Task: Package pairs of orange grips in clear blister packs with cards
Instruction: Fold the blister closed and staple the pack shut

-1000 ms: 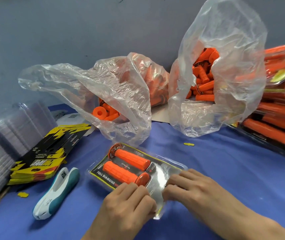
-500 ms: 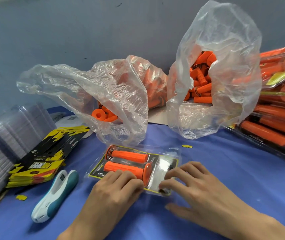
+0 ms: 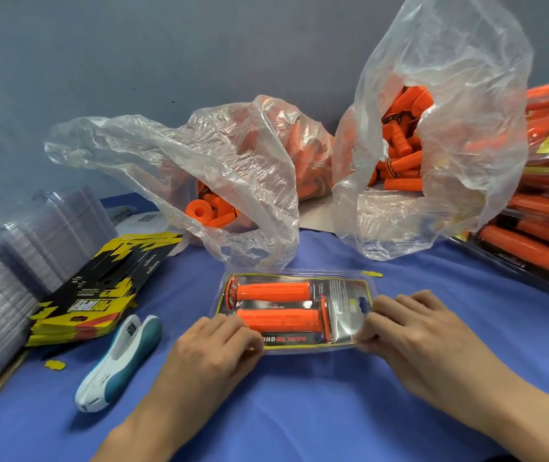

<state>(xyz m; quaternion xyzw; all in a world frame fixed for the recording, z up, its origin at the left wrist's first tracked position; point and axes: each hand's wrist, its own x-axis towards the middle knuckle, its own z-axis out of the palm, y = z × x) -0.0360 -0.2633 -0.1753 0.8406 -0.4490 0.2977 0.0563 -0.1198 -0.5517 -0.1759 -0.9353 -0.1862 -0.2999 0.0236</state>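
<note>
Risk 1, judged: uneven pressing along the near edge of the blister pack (image 3: 344,316), leaving a corner unsnapped. Likely cause: both hands working the near side only, far edge untouched.
Risk 2: trapping the card (image 3: 346,290) askew in the seam, from sliding it while squeezing the thin plastic.
Risk 3: rolling of the orange grips (image 3: 271,291) out of their cavities if lifted before closing fully. Cannot tell whether already snapped together.
Risk 4: snagging the bag of loose grips (image 3: 250,208), just behind the far edge, when lifting.

Grip of left hand (image 3: 213,348): clamped on the near-left corner of the pack, fingers curled over the edge, thumb hidden.
Grip of right hand (image 3: 413,331): clamped on the near-right corner, fingertips bent onto the clear flange, thumb hidden.

Pack flat on table (image 3: 299,411), centred between both hands, long side toward the body. Two orange grips inside, side by side, parallel to the near edge. Nearer one just beyond the left fingertips, under plastic, not touched directly. To the left, stapler-like tool (image 3: 120,358), apart from left hand.
</note>
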